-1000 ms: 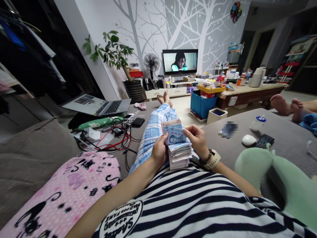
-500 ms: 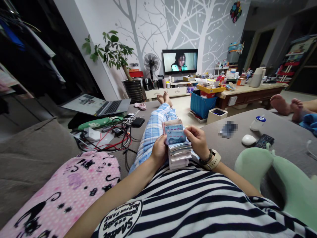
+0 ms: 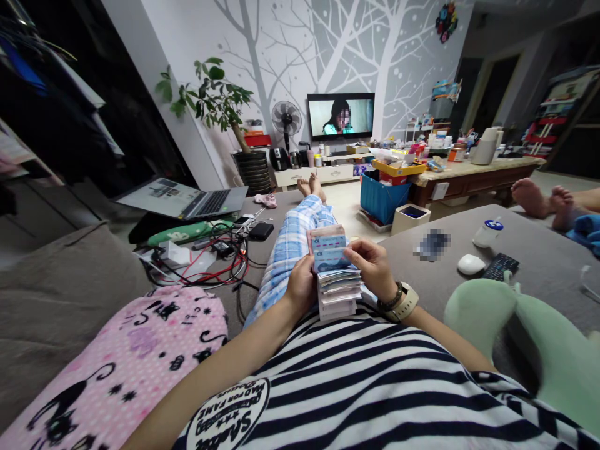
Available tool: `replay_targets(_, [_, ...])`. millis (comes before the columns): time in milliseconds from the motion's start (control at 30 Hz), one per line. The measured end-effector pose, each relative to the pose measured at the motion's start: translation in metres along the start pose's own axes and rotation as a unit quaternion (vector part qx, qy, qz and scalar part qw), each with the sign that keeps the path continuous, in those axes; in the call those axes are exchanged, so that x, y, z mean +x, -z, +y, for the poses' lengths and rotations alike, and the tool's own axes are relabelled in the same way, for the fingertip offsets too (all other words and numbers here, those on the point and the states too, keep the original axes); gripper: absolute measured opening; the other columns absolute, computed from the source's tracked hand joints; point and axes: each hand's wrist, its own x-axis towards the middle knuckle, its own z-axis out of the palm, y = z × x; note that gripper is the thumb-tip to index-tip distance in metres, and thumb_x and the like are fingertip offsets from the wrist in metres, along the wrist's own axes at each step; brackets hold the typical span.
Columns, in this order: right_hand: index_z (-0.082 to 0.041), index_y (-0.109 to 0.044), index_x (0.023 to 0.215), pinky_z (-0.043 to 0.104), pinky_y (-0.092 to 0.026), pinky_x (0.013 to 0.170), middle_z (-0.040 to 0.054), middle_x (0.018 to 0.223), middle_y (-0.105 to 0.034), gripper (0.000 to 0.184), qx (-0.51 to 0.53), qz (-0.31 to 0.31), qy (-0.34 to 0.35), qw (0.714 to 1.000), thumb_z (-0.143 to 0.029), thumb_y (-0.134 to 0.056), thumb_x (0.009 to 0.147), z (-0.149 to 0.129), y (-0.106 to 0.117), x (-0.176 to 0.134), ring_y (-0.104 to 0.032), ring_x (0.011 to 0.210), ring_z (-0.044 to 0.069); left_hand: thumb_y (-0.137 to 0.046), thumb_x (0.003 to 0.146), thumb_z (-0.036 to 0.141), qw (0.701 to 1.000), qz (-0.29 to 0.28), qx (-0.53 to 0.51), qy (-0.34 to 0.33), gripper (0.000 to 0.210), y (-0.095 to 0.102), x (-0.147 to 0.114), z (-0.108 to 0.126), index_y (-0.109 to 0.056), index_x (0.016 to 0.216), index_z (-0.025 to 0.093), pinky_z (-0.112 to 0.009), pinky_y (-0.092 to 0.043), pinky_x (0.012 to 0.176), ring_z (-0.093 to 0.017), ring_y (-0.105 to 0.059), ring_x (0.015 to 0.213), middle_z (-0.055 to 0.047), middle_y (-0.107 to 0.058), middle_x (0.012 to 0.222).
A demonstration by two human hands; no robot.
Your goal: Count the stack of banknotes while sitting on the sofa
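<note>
My left hand [image 3: 301, 282] grips the left side of a bundle of blue and pink paper tickets [image 3: 329, 242], thumb on the front. The bundle is held upright above my lap, and its lower part [image 3: 338, 294] hangs down in layered, fanned-out edges. My right hand [image 3: 372, 265] pinches the right edge of an upper ticket between thumb and fingertips. Its other fingers are curled in. A dark bracelet and a watch [image 3: 407, 303] sit on my right wrist. The print on the tickets is too small to read.
Left of my legs, a laptop [image 3: 187, 199] stands beside tangled cables [image 3: 220, 269] and a pink cushion [image 3: 154, 350]. To the right are a white mouse [image 3: 471, 265], a jar [image 3: 488, 235], a blurred phone-like object [image 3: 432, 244] and a green neck pillow [image 3: 482, 306]. Another person's feet [image 3: 539, 199] rest farther right.
My right fingertips have shifted slightly left over the tickets, and an upper ticket has slid so that more printed rows show. My left hand stays in place.
</note>
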Motion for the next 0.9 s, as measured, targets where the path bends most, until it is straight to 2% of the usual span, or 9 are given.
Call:
replay_targets(133, [-0.02,-0.063,0.072,0.029,-0.037,0.059,-0.0012,0.064,-0.054,0.034,-0.017,-0.011,0.002,1.0,-0.051,-0.07,0.085,0.0021,0.0014,-0.0001,-0.044,0.061,0.014,-0.065,0.07,0.023,1.0,-0.012,0.015,-0.019,0.01,-0.0009,-0.0026,0.0023,-0.074,0.074,0.02,-0.04,-0.057,0.085,-0.034,-0.07,0.101,-0.007,-0.077,0.078])
replay_targets(400, [-0.021,-0.055,0.066,0.029,-0.031,0.056,-0.0033,0.059,-0.044,0.041,-0.045,-0.039,0.012,0.998,-0.055,-0.068,0.086,0.0004,0.0028,-0.0004,-0.037,0.058,0.013,-0.07,0.072,0.033,0.999,-0.024,-0.008,0.025,0.018,-0.0025,-0.0043,0.0043,-0.076,0.082,0.02,-0.04,-0.057,0.082,-0.035,-0.071,0.097,-0.008,-0.077,0.075])
replay_targets(567, [-0.021,-0.055,0.066,0.029,-0.034,0.058,-0.0022,0.062,-0.047,0.041,-0.044,-0.056,0.013,0.997,-0.055,-0.064,0.089,0.0001,0.0034,0.0001,-0.04,0.06,0.014,-0.069,0.072,0.031,1.0,-0.009,0.005,0.008,0.018,-0.0018,-0.004,0.0034,-0.077,0.084,0.019,-0.038,-0.058,0.082,-0.033,-0.071,0.096,-0.006,-0.077,0.075])
replay_targets(733, [-0.021,-0.064,0.08,0.029,-0.04,0.062,0.0003,0.072,-0.059,0.033,-0.015,-0.051,0.011,0.999,-0.053,-0.065,0.089,0.0003,0.0017,0.0002,-0.049,0.065,0.015,-0.066,0.071,0.026,1.0,-0.01,0.011,-0.013,0.016,-0.0029,-0.0062,0.0047,-0.076,0.081,0.02,-0.04,-0.058,0.083,-0.034,-0.071,0.098,-0.006,-0.077,0.077])
replay_targets(900, [-0.021,-0.065,0.079,0.029,-0.04,0.063,0.0005,0.071,-0.059,0.033,-0.017,-0.044,0.012,0.999,-0.052,-0.064,0.089,-0.0005,0.0022,0.0001,-0.049,0.065,0.015,-0.065,0.071,0.025,1.0,-0.025,0.003,-0.012,0.014,-0.0027,-0.0051,0.0028,-0.076,0.079,0.02,-0.04,-0.058,0.084,-0.033,-0.071,0.098,-0.006,-0.077,0.078])
